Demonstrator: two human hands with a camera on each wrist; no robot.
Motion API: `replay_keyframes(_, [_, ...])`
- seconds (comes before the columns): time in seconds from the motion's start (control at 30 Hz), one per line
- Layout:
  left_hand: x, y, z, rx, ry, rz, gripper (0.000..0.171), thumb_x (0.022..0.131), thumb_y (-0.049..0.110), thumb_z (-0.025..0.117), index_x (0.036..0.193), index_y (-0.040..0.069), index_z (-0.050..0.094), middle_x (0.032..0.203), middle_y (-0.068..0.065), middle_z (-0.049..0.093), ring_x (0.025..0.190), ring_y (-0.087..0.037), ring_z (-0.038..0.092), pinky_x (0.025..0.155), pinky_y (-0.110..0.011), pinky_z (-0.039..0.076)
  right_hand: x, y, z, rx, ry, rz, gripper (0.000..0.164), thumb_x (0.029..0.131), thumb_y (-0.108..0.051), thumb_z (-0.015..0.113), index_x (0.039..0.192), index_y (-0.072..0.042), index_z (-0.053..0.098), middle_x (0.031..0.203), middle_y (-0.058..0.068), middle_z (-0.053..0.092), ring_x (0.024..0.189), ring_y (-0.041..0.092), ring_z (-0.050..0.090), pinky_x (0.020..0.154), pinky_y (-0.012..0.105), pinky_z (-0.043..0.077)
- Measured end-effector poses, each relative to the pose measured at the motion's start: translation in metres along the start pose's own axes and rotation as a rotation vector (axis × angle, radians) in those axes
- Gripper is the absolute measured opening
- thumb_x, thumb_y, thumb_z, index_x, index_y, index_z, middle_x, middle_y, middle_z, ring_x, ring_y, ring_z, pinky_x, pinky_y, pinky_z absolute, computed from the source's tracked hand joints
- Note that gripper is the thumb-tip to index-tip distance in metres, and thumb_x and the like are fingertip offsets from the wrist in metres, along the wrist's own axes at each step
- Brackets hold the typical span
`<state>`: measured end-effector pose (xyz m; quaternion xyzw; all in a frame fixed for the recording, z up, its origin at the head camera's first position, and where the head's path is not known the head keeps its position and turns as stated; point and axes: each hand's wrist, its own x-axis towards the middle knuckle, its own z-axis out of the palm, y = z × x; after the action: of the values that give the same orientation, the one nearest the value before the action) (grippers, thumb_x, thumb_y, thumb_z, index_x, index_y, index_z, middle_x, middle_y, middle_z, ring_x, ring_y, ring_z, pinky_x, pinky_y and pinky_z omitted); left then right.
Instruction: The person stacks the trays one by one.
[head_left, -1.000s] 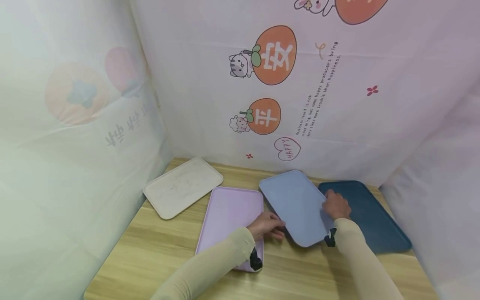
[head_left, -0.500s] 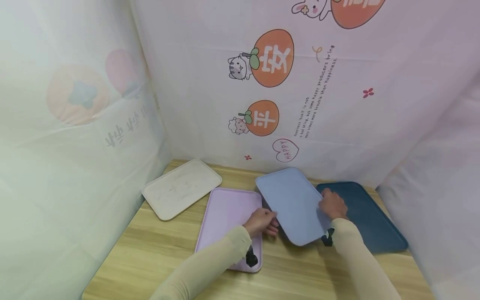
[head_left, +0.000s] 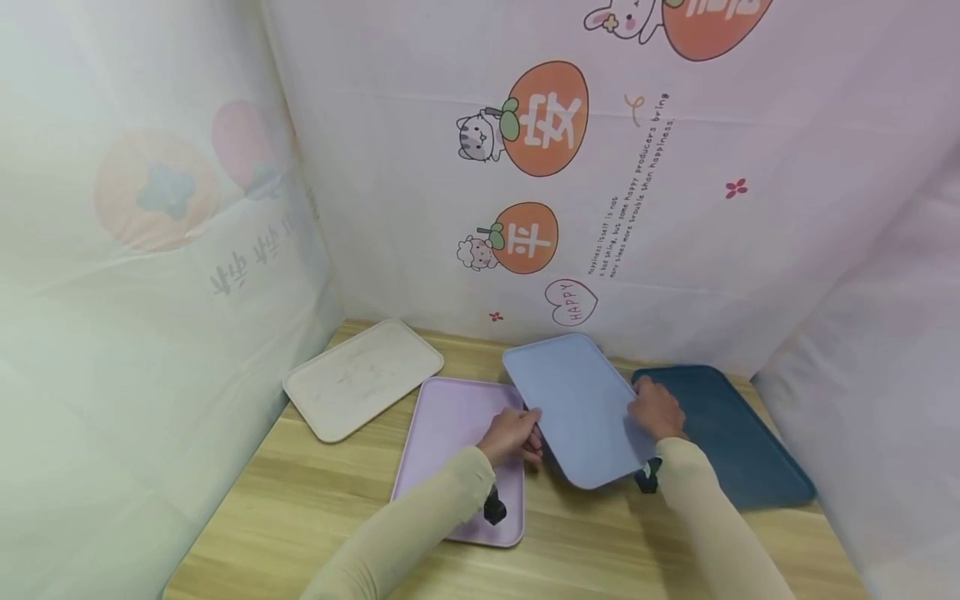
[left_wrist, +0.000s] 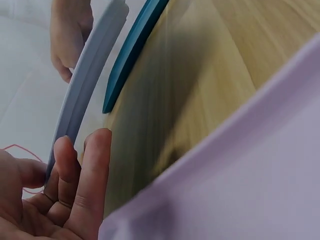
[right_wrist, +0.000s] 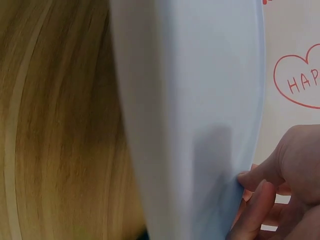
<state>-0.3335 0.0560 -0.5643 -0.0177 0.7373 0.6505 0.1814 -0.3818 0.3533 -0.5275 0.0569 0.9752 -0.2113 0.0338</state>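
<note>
A light blue tray (head_left: 581, 408) is held up off the table between both hands, its gap to the wood showing in the left wrist view. My left hand (head_left: 512, 437) pinches its left edge, thumb on top and fingers beneath. On the opposite long edge my right hand (head_left: 657, 408) grips the rim, with the thumb (right_wrist: 255, 175) on the upper face. The lilac tray (head_left: 450, 417) lies flat under my left forearm. To the right, a dark teal tray (head_left: 731, 433) lies partly behind my right hand and sleeve.
A cream tray (head_left: 363, 379) lies at an angle at the back left of the wooden table (head_left: 300, 500). White printed cloth (head_left: 420, 167) hangs behind the table and along both sides. A shadow falls on the wood beneath the raised tray.
Both hands have carried the light blue tray a little to the left, toward the lilac tray. The teal tray shows more of its left side. The other trays stay in place.
</note>
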Motion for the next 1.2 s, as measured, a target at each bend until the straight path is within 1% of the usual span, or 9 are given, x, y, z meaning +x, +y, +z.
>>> replay_keyframes(0.27, [0.003, -0.001, -0.015, 0.305, 0.081, 0.1, 0.043, 0.111, 0.031, 0.059, 0.077, 0.009, 0.074, 0.067, -0.003, 0.073, 0.053, -0.017, 0.073, 0.054, -0.029, 0.064, -0.005, -0.014, -0.004, -0.003, -0.007, 0.016, 0.04, 0.099, -0.009, 0.056, 0.135, 0.008, 0.058, 0.13, 0.036, 0.064, 0.113, 0.051, 0.064, 0.086, 0.066, 0.054])
replay_keyframes(0.37, [0.003, -0.001, -0.021, 0.404, 0.103, 0.143, 0.045, 0.111, 0.029, 0.058, 0.072, 0.012, 0.074, 0.063, 0.0, 0.073, 0.051, -0.014, 0.071, 0.056, -0.029, 0.064, -0.006, -0.018, -0.005, 0.005, -0.012, 0.0, 0.04, 0.099, -0.009, 0.055, 0.135, 0.008, 0.058, 0.13, 0.035, 0.064, 0.11, 0.05, 0.064, 0.083, 0.064, 0.054])
replay_keyframes(0.4, [0.01, -0.009, -0.023, 0.449, 0.121, 0.184, 0.047, 0.111, 0.032, 0.057, 0.071, 0.014, 0.074, 0.062, 0.002, 0.072, 0.051, -0.011, 0.07, 0.06, -0.028, 0.064, -0.005, -0.018, -0.005, 0.008, -0.018, -0.007, 0.04, 0.099, -0.01, 0.055, 0.135, 0.007, 0.058, 0.13, 0.035, 0.064, 0.109, 0.049, 0.064, 0.083, 0.063, 0.054])
replay_keyframes(0.5, [0.01, -0.011, -0.029, 0.511, 0.142, 0.22, 0.048, 0.11, 0.029, 0.057, 0.068, 0.014, 0.074, 0.059, 0.003, 0.071, 0.048, -0.009, 0.067, 0.063, -0.027, 0.063, -0.007, -0.021, -0.004, 0.026, -0.036, -0.019, 0.04, 0.099, -0.011, 0.053, 0.135, 0.006, 0.059, 0.13, 0.034, 0.065, 0.105, 0.046, 0.064, 0.081, 0.06, 0.054])
replay_keyframes(0.6, [0.01, -0.011, -0.035, 0.495, 0.144, 0.224, 0.047, 0.11, 0.028, 0.058, 0.069, 0.012, 0.075, 0.059, 0.002, 0.07, 0.049, -0.011, 0.068, 0.061, -0.027, 0.063, -0.009, -0.025, -0.005, 0.051, -0.056, -0.024, 0.039, 0.099, -0.011, 0.051, 0.133, 0.005, 0.06, 0.129, 0.034, 0.066, 0.103, 0.044, 0.064, 0.081, 0.058, 0.053])
replay_keyframes(0.63, [0.003, -0.004, -0.036, 0.47, 0.135, 0.197, 0.044, 0.108, 0.023, 0.059, 0.069, 0.01, 0.075, 0.059, 0.0, 0.071, 0.048, -0.012, 0.068, 0.057, -0.027, 0.062, -0.011, -0.028, -0.006, 0.059, -0.058, -0.024, 0.039, 0.099, -0.011, 0.051, 0.133, 0.005, 0.061, 0.129, 0.034, 0.066, 0.104, 0.044, 0.065, 0.082, 0.058, 0.053])
replay_keyframes(0.87, [0.01, -0.003, -0.05, 0.418, 0.191, 0.113, 0.032, 0.102, 0.021, 0.064, 0.075, 0.009, 0.076, 0.058, 0.0, 0.07, 0.047, -0.011, 0.068, 0.051, -0.024, 0.061, -0.014, -0.033, -0.003, 0.136, -0.074, -0.047, 0.041, 0.104, -0.012, 0.047, 0.137, 0.008, 0.06, 0.134, 0.034, 0.064, 0.113, 0.045, 0.064, 0.092, 0.058, 0.054])
replay_keyframes(1.03, [0.008, 0.002, -0.059, 0.4, 0.222, 0.116, 0.021, 0.102, 0.019, 0.066, 0.099, 0.001, 0.077, 0.061, -0.005, 0.071, 0.047, -0.016, 0.07, 0.052, -0.028, 0.062, -0.01, -0.033, 0.008, 0.199, -0.067, -0.065, 0.04, 0.105, -0.01, 0.047, 0.137, 0.008, 0.061, 0.134, 0.032, 0.065, 0.114, 0.043, 0.064, 0.092, 0.054, 0.055])
replay_keyframes(1.2, [0.017, -0.005, -0.068, 0.344, 0.232, 0.096, 0.029, 0.099, 0.018, 0.068, 0.12, -0.002, 0.071, 0.062, -0.007, 0.072, 0.047, -0.019, 0.071, 0.049, -0.034, 0.063, -0.005, -0.032, 0.018, 0.227, -0.073, -0.066, 0.04, 0.105, -0.01, 0.048, 0.139, 0.007, 0.06, 0.135, 0.031, 0.065, 0.114, 0.041, 0.065, 0.091, 0.051, 0.056])
